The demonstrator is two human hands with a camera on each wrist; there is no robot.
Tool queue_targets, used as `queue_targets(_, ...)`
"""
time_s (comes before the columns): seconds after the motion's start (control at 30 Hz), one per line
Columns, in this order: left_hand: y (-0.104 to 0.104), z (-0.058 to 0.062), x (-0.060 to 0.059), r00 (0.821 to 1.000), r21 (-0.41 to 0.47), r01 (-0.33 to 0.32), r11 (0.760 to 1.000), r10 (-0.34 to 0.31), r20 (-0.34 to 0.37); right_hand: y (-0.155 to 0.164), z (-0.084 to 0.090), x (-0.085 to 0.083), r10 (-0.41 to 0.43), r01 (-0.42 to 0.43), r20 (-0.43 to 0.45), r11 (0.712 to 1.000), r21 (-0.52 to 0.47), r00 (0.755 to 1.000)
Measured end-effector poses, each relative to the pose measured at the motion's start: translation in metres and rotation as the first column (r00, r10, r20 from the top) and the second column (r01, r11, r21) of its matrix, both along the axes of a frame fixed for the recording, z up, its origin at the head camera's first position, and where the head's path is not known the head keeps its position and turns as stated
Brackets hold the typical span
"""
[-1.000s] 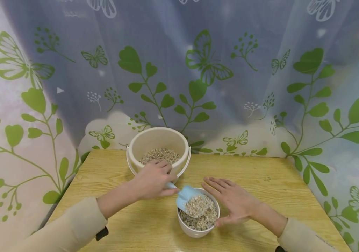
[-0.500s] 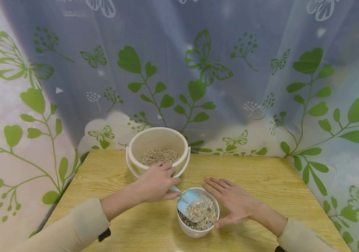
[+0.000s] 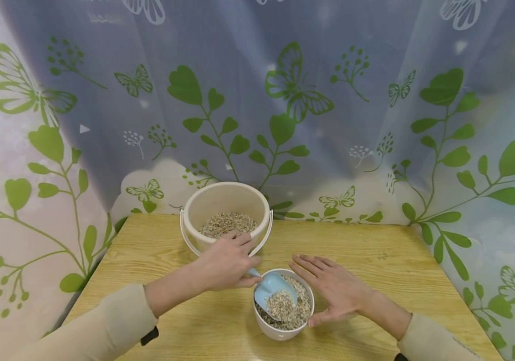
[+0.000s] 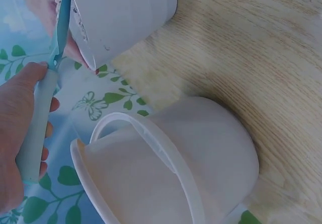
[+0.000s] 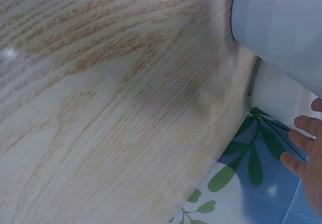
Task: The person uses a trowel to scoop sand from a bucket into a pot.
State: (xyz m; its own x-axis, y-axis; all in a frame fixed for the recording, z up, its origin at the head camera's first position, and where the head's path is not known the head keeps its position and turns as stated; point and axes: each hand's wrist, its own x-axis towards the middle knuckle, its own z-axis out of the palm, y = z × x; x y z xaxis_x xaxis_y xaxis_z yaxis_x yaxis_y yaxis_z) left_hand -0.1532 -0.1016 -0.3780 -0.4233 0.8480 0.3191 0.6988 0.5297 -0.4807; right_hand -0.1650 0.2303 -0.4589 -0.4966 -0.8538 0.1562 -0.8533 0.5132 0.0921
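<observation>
A small white bowl (image 3: pixel 280 332) of beige grain sits near the front of the wooden table (image 3: pixel 401 260). My left hand (image 3: pixel 225 263) grips the handle of a light blue scoop (image 3: pixel 274 292), whose blade is tipped into the bowl with grain on it. In the left wrist view the scoop (image 4: pixel 39 128) runs up from my left hand (image 4: pixel 15 148) to the bowl (image 4: pixel 123 15). My right hand (image 3: pixel 331 288) lies with straight fingers against the bowl's right side. Behind stands a cream bucket (image 3: pixel 225 200) holding more grain.
A curtain with green leaves and butterflies (image 3: pixel 284 100) hangs close behind and around the table. The bucket (image 4: pixel 171 168) has a white bail handle. In the right wrist view bare wood (image 5: pixel 100 108) fills most of the frame.
The scoop has sunk lower into the bowl and tipped, shedding grain into it. My left hand shifted slightly right. My right hand has stayed put.
</observation>
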Motion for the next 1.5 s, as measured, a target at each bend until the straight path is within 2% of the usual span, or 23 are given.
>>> queue_targets(0.33, -0.001, 0.003, -0.003, 0.998, -0.002, -0.033, 0.999, 0.033, 0.052, 0.001, 0.000, 0.001, -0.011, 0.011, 0.002, 1.000, -0.001, 1.000)
queue_targets(0.7, -0.003, 0.005, -0.013, 0.998, -0.006, -0.049, 0.999, 0.049, 0.035, 0.002, -0.003, 0.002, -0.017, 0.017, -0.011, 1.000, 0.000, 1.000)
queue_targets(0.97, 0.000, 0.012, -0.023, 0.995, -0.030, -0.104, 0.994, 0.103, -0.010, 0.001, -0.001, 0.003, -0.028, 0.028, -0.009, 1.000, 0.009, 1.000)
queue_targets(1.27, 0.008, 0.020, -0.026, 0.983, -0.075, -0.169, 0.983, 0.174, 0.064, 0.001, -0.001, 0.002, -0.032, 0.032, 0.029, 0.999, 0.007, 0.999)
queue_targets(1.5, 0.013, 0.023, -0.028, 0.976, -0.112, -0.204, 0.973, 0.211, 0.055, 0.002, -0.002, 0.002, -0.031, 0.032, 0.062, 0.999, -0.012, 0.998)
